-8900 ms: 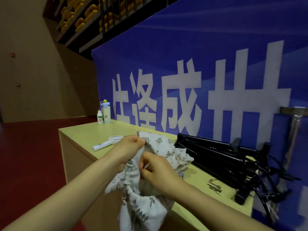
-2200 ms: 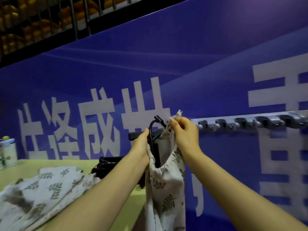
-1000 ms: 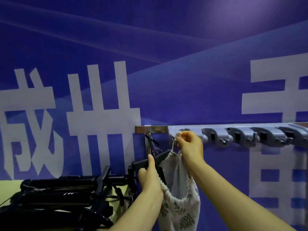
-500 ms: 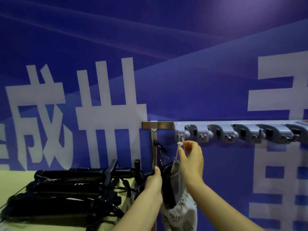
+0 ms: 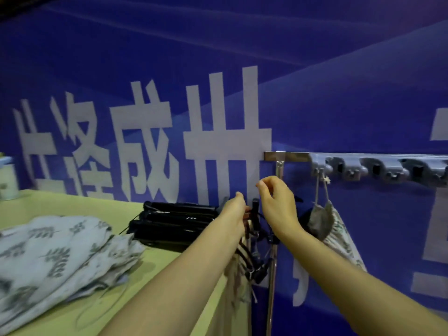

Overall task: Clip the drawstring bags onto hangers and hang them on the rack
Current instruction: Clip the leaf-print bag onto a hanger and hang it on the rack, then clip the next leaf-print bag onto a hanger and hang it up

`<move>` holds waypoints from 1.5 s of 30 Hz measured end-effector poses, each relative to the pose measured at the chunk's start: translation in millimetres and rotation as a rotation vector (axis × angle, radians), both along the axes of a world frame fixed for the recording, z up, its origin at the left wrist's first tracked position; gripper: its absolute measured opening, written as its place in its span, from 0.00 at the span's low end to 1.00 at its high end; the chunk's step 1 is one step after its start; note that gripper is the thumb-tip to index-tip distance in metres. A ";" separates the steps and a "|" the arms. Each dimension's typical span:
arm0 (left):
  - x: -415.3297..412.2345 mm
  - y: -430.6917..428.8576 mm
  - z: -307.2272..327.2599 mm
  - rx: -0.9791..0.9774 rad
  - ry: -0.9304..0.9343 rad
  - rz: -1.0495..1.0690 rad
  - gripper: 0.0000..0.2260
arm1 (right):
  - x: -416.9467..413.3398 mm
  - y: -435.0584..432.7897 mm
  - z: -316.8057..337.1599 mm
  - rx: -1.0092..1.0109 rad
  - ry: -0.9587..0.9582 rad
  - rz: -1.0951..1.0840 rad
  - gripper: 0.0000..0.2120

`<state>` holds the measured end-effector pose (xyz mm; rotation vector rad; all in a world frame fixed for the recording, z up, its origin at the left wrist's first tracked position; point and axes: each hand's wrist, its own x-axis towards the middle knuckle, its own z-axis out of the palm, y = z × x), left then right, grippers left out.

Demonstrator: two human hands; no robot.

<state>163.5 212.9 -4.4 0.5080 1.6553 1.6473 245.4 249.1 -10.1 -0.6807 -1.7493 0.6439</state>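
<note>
A leaf-print drawstring bag (image 5: 337, 229) hangs by its cord from the first hook of the grey rack (image 5: 378, 166) on the blue wall. My right hand (image 5: 276, 202) hovers left of it, fingers loosely curled, holding nothing. My left hand (image 5: 236, 212) reaches a black hanger (image 5: 255, 208) at the table's right end; its fingers are hidden, so I cannot see any grip. More leaf-print bags (image 5: 60, 251) lie heaped on the table at left. A stack of black hangers (image 5: 174, 219) lies behind them.
The light wooden table (image 5: 169, 275) ends just left of the rack's metal post (image 5: 272, 275). More clip hangers and striped cloth (image 5: 242, 263) dangle at that end. Further rack hooks (image 5: 392, 174) run to the right. A bottle (image 5: 7, 180) stands far left.
My right hand has let go of the bag's cord, and the bag now hangs on the first hook. Both hands have drawn back left toward the table; the view swung left.
</note>
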 end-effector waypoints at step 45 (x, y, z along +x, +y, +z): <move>-176.9 -207.0 -100.0 -0.338 1.117 0.491 0.09 | -140.7 -77.5 -121.4 0.043 -0.736 0.335 0.04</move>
